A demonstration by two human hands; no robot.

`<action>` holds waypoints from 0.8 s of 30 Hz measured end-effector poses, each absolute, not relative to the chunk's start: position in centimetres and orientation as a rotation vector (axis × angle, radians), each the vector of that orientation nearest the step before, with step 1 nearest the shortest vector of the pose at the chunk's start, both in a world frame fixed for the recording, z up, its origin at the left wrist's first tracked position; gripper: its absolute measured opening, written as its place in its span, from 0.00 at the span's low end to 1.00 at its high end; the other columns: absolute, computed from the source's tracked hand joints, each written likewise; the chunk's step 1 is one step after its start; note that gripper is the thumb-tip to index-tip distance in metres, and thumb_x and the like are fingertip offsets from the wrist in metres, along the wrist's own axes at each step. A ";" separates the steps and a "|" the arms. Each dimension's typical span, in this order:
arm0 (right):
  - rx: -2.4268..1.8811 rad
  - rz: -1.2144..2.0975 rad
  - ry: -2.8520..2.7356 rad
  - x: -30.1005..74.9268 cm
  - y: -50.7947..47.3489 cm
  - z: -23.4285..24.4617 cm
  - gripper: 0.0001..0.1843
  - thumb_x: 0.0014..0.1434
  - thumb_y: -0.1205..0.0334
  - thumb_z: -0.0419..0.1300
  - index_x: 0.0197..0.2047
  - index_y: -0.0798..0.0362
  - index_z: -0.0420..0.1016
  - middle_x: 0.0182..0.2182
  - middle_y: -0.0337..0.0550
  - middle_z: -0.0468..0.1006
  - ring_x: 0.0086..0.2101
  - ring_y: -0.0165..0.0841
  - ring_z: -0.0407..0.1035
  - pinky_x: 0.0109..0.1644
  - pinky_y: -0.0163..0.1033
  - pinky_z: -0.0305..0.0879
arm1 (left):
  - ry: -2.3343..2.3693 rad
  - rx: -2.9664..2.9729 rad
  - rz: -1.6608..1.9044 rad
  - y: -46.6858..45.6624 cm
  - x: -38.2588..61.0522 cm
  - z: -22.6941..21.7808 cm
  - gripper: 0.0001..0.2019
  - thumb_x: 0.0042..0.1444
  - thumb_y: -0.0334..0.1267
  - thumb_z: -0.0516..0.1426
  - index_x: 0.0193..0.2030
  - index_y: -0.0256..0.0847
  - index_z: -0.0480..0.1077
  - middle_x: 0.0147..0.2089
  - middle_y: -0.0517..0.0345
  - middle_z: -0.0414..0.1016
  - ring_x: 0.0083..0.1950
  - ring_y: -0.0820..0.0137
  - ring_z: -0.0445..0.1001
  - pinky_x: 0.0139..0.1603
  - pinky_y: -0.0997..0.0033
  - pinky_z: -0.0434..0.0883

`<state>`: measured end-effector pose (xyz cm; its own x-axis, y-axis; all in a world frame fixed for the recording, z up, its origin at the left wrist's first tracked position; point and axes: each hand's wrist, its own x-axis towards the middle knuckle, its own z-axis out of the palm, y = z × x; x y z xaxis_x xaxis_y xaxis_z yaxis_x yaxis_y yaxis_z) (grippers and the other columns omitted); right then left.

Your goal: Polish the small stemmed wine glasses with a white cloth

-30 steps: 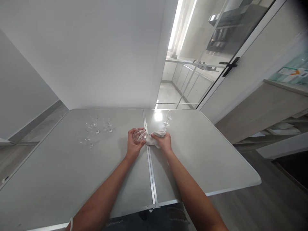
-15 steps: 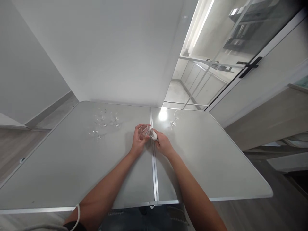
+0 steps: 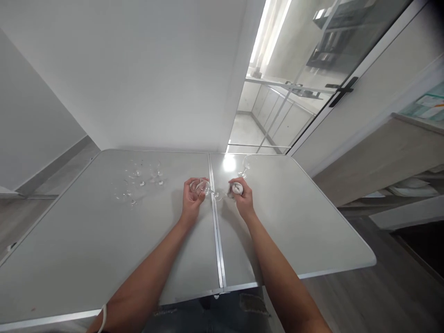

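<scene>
A clear stemmed glass (image 3: 205,187) lies sideways in my left hand (image 3: 191,199), whose fingers wrap round its bowl. The stem and foot point right, across the table's metal seam. My right hand (image 3: 243,198) is closed on a small white object (image 3: 237,188) with a round end facing me; its exact kind is unclear. A gap separates this object from the glass's foot. Behind my right hand stands another stemmed glass (image 3: 243,172). Farther left, several clear stemmed glasses (image 3: 141,181) stand grouped on the table.
The pale folding table (image 3: 86,249) has a metal edge and a central seam (image 3: 218,249). A white wall (image 3: 156,83) rises behind it. To the right are a glazed door with a dark handle (image 3: 343,92) and a shelf unit (image 3: 388,162).
My right hand has drawn away from the glass to the right, turning the white object's round end toward me. The glass's foot now shows between my hands. The view has shifted slightly.
</scene>
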<state>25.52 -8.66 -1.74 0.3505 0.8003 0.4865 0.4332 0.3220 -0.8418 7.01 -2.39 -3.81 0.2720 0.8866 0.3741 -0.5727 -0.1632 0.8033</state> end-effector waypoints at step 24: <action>-1.848 -0.167 -0.739 38.3 -7.6 -1.2 0.20 0.56 0.48 0.63 0.37 0.58 0.84 0.33 0.49 0.84 0.35 0.41 0.77 0.41 0.37 0.69 | 0.476 1.163 0.898 -2.7 6.7 -4.5 0.24 0.67 0.58 0.49 0.38 0.39 0.72 0.33 0.55 0.69 0.31 0.71 0.63 0.34 0.70 0.62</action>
